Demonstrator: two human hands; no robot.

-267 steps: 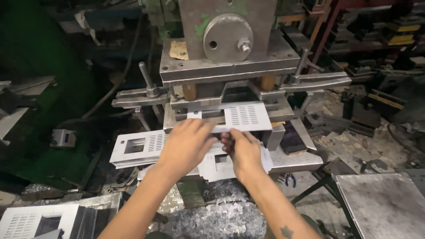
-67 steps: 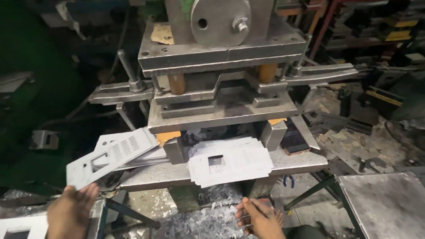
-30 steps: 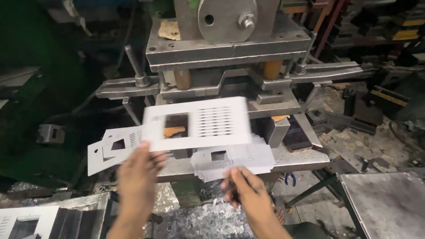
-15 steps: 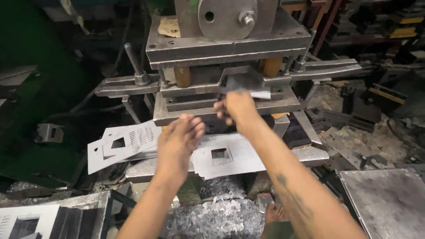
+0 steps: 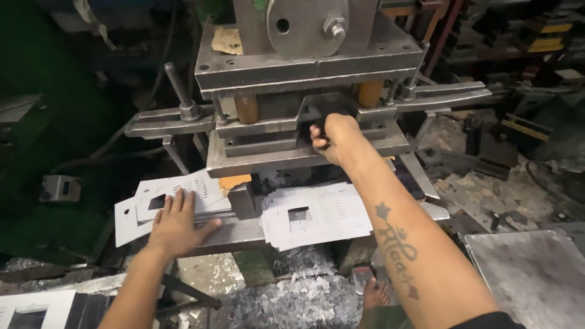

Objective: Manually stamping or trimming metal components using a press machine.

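Punched metal sheets lay stacked at the press's left, under our flat, spread left hand. Our right hand reached far into the die gap, fingers curled; contents unclear.

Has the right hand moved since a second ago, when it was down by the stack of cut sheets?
Yes. The right hand has gone up and away from the stack of cut sheets, into the press die gap.

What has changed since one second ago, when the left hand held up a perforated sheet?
The perforated sheet is gone from view; the right hand has reached into the press die. The left hand now rests on the punched sheets. The blank stack stayed.
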